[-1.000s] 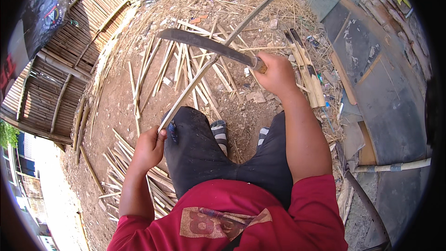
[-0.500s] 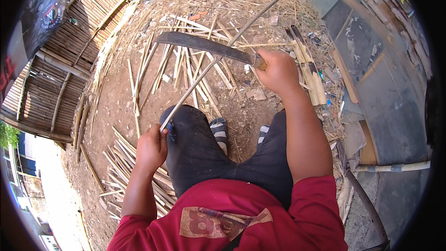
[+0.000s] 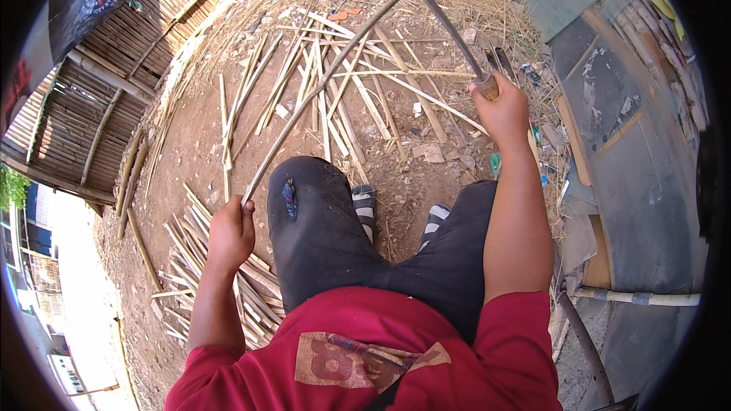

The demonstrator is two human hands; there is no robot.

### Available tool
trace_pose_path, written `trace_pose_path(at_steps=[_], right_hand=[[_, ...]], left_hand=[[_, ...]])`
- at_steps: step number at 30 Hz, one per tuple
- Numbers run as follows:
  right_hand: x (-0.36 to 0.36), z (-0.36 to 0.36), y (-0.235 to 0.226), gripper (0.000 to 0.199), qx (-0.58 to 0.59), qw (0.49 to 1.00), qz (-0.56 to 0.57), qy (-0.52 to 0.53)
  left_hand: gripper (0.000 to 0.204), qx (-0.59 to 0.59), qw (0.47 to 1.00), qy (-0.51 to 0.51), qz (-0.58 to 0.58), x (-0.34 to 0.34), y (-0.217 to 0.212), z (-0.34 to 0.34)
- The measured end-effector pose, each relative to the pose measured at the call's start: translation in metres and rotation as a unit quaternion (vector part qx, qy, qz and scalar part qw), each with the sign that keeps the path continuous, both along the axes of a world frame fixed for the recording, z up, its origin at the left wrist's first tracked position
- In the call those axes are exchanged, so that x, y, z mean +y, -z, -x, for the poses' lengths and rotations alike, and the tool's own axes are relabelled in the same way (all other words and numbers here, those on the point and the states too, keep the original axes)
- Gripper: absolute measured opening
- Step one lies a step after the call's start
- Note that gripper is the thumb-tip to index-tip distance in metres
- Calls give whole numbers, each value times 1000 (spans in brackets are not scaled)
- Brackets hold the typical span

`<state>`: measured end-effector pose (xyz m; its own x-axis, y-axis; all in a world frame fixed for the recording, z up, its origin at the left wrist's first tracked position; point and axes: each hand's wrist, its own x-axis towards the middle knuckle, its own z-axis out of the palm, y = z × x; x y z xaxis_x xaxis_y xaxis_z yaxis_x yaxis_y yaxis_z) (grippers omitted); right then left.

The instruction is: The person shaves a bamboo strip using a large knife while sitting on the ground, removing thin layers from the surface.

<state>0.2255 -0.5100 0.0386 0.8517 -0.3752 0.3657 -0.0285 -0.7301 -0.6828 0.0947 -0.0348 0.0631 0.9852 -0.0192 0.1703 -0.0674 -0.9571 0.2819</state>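
My left hand (image 3: 231, 233) is closed around the near end of a long, thin bamboo strip (image 3: 324, 82). The strip slants up from beside my left knee to the far edge of the view. In my right hand (image 3: 504, 113) is a machete (image 3: 448, 24), gripped by its wooden handle. Its dark blade points away and to the left, its tip end crossing the strip near the far end. Whether blade and strip touch there, I cannot tell. Below them, split bamboo strips (image 3: 327, 118) lie scattered on the dirt.
A pile of split strips (image 3: 255, 293) lies beside my left leg. Dry straw (image 3: 487, 11) covers the far ground. Dark boards (image 3: 636, 160) lean along the right side. A bamboo slat wall (image 3: 76, 125) stands at the left. My sandalled feet (image 3: 365, 209) are between my knees.
My right hand has moved right, swinging the machete from across the strip's middle to its far end. My left hand has shifted slightly left with the strip, which now slants a little more steeply.
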Motion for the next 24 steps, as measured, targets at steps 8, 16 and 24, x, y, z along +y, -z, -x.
trace_pose_path(at_steps=[8, 16, 24], right_hand=[[-11, -17, 19, 34, -47, 985, -164, 18], [-2, -22, 23, 26, -38, 960, -275, -20], [0, -21, 22, 27, -17, 956, -293, -15]], left_hand=[[40, 22, 963, -269, -4, 173, 111, 77], [47, 109, 851, -513, 2, 265, 224, 235], [82, 288, 697, -654, -67, 274, 248, 290]])
